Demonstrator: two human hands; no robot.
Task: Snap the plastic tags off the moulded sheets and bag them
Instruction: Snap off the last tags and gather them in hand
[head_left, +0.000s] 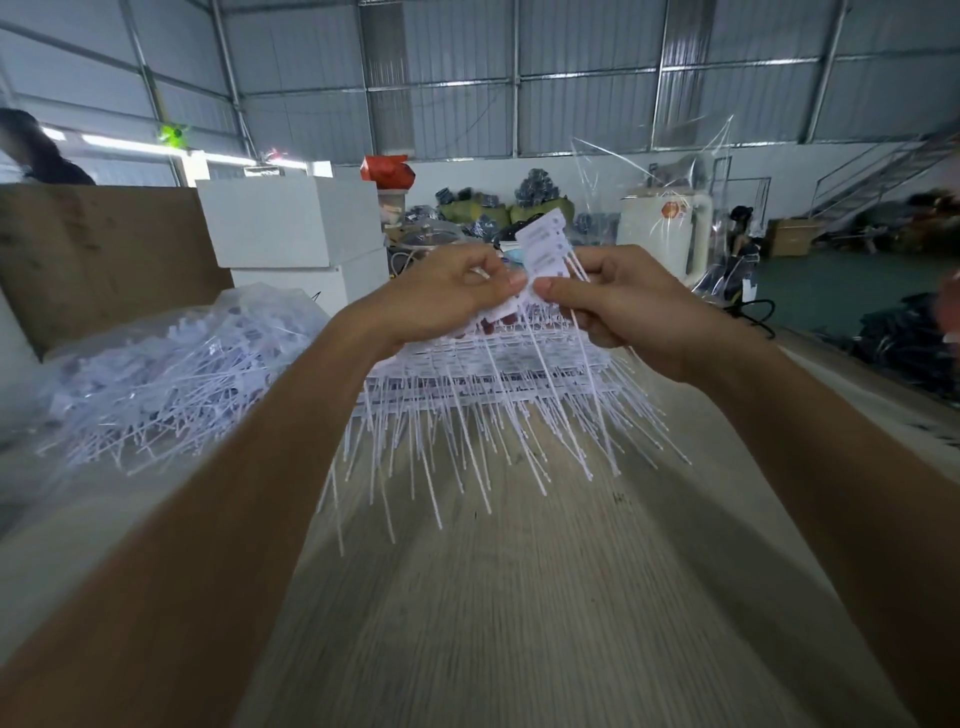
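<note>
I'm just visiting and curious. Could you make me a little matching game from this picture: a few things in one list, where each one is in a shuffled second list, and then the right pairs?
Things:
1. bunch of loose tags
2. moulded sheets
3. clear bag of tags
4. white boxes

Places:
A. stacked at the far side of the table, behind the bag
B. pinched in the right hand, fanning upward
C. lying on the table's left side
D. piled on the wooden table, under both hands

Pairs: 1-B, 2-D, 3-C, 4-A. The left hand grips a tag at the top of the sheets.
</note>
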